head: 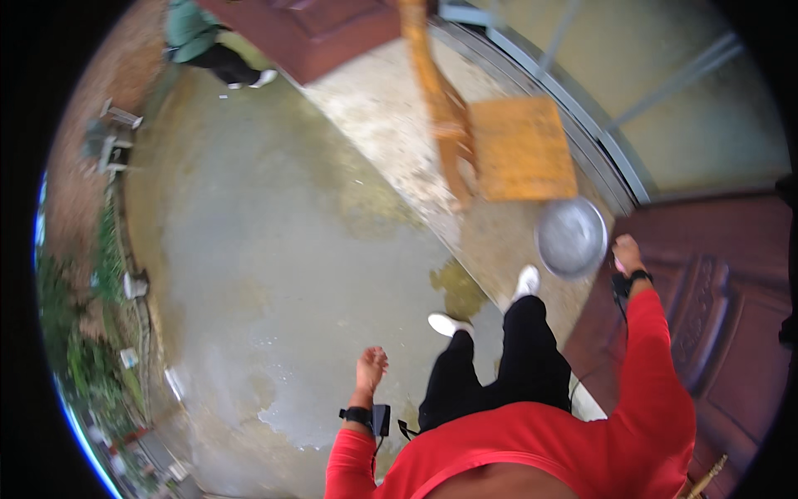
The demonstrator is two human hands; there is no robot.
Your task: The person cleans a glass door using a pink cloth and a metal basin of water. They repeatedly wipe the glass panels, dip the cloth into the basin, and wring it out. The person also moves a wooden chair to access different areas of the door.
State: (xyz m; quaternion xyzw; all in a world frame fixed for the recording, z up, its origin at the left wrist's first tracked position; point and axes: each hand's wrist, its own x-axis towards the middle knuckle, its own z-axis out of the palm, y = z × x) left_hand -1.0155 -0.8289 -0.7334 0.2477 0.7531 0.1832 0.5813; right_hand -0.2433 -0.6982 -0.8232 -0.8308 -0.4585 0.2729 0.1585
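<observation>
My left hand (371,369) hangs over the wet concrete ground (262,249), its fingers loosely bent and no object visible in it. My right hand (627,252) is curled at the edge of a dark red panelled door (661,262); blur hides whether it touches the door. A small pink patch shows at this hand, too blurred to name. Just left of it, a round metal basin (572,238) rests on the concrete step. Beyond the basin stands a wooden chair (522,150) with a flat seat and a tall back.
One of my white shoes (527,282) is on the concrete step (368,118), the other on the lower ground beside a puddle (458,290). A second door panel (312,37) and a person (193,34) are farther off. Metal-framed glass (673,93) lines the right. Plants (93,374) border the left.
</observation>
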